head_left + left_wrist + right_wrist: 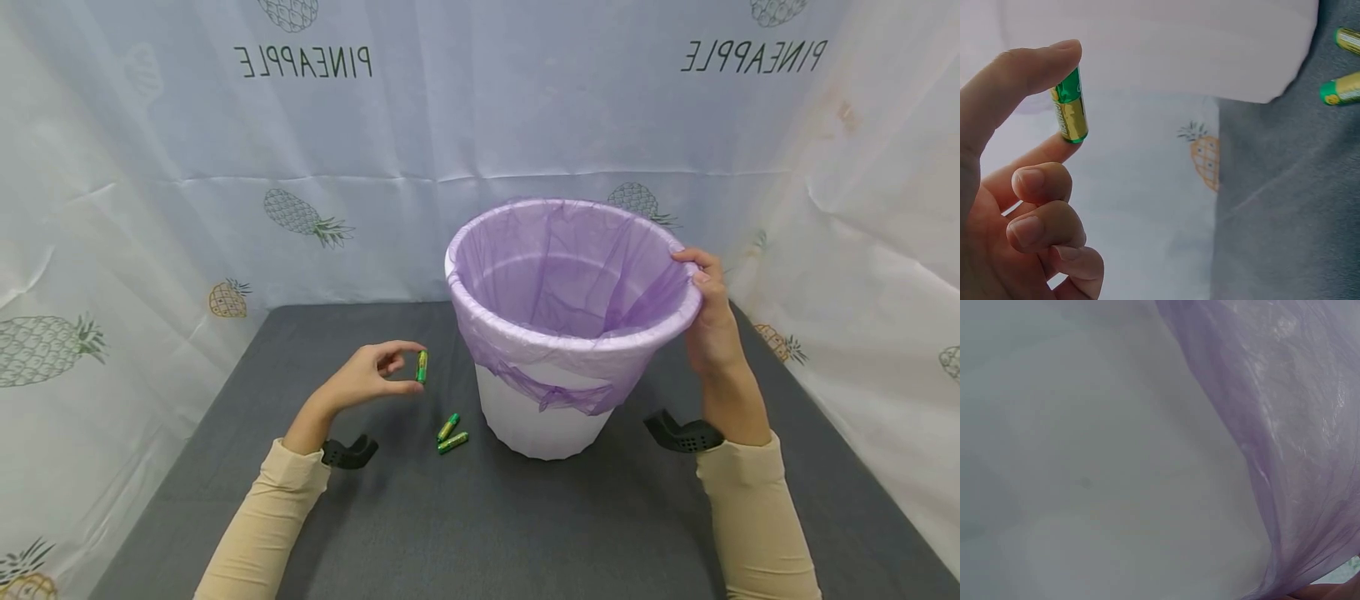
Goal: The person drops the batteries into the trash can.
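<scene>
Between thumb and index finger, my left hand (372, 374) pinches a small green and gold battery (1072, 111) by its two ends, left of the bin and above the table. The other fingers curl in toward the palm in the left wrist view. My right hand (708, 312) grips the right rim of a white trash bin (536, 414), with the fingers over the edge. A thin purple bag (1300, 425) lines the bin and folds down over its rim. Two more batteries, one (448, 427) behind the other (453, 442), lie on the table at the bin's left foot.
The dark grey table (480, 533) carries the bin right of its middle. A white curtain (360, 133) with pineapple prints hangs behind and along both sides. Each wrist wears a black camera mount, one on the left (350, 452) and one on the right (682, 432).
</scene>
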{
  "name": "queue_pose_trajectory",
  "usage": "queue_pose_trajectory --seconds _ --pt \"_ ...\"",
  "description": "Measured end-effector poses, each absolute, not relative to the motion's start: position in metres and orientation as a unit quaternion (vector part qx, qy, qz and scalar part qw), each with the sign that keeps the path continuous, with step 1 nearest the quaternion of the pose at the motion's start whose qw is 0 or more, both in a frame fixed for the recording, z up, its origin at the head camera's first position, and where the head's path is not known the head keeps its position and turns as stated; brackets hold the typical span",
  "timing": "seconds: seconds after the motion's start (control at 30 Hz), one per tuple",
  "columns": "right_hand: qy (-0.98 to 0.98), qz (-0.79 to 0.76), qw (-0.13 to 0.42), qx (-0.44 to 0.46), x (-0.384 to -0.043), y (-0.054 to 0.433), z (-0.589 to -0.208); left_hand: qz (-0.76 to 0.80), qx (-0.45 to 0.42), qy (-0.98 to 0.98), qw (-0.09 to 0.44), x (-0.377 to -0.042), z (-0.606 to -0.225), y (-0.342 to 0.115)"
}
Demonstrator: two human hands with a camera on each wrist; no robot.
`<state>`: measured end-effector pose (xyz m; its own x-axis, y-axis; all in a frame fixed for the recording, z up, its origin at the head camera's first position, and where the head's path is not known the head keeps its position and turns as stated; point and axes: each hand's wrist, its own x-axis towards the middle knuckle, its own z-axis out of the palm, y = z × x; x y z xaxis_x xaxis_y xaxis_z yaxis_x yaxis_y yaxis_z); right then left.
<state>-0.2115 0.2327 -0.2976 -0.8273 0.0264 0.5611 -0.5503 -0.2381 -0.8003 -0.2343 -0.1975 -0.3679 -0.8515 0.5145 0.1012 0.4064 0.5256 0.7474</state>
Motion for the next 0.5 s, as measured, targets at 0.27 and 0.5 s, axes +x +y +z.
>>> queue_pose_trajectory --seconds 0.27,0.5 --pt "-0.589 0.754 0.19 0.221 -0.21 0.233 -0.297 0.412 0.265 0.87 0.048 -0.234 -0.353 -0.197" --pt "-0.587 0.755 0.187 0.224 -0.21 0.234 -0.296 0.416 0.261 0.87 0.035 -0.234 -0.338 -0.197"
